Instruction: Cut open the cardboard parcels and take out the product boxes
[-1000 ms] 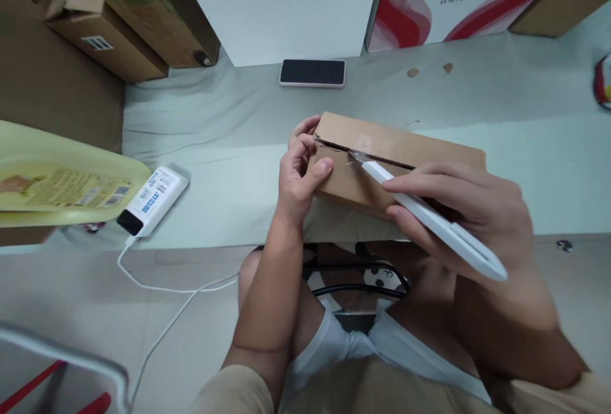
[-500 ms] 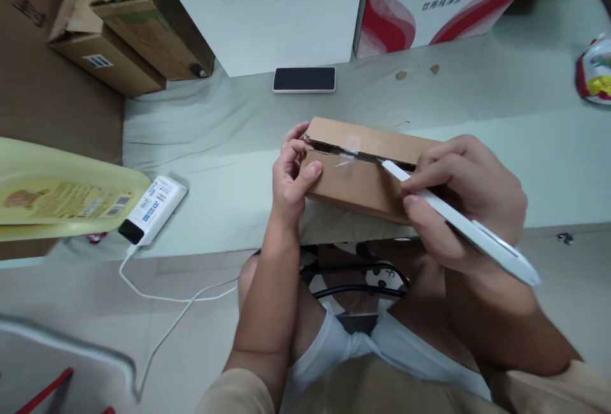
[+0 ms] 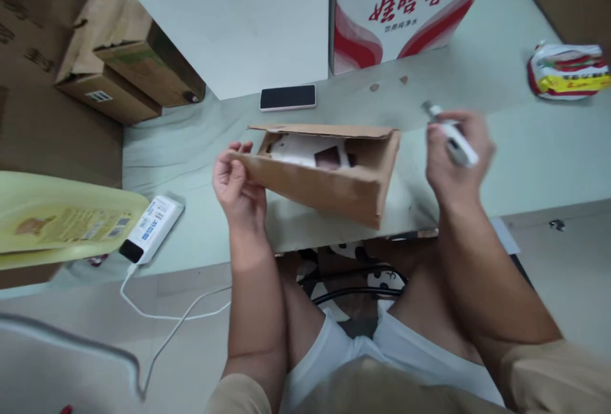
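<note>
Brown cardboard forms the box [image 3: 329, 197] in hand, which gapes close to the front edge of the counter [image 3: 539, 165], set at a slant, its long near side facing the person; whether its base rests fully on the counter is unclear. Left hand [image 3: 241, 188] pinches the left end of that near side, thumb in front and fingers behind. Between the near side and the far flap [image 3: 319, 128], a white item [image 3: 305, 149] with a dark patch shows inside, too blurred to identify. Right hand [image 3: 451, 178] is closed round a white cutter [image 3: 465, 146], well apart from the box on its right, the metal tip pointing toward the back edge of the counter and touching nothing. A phone [image 3: 287, 97] lies behind the box, farther from the front edge. Judging by this, the step in hand is opening the box, with the cutting probably done and the sides being spread. The next move seems to call for setting the cutter aside, so the right hand can ease back the far flap while the left steadies the near side; so near the front edge, a hard pull could tip the box toward the lap.
</note>
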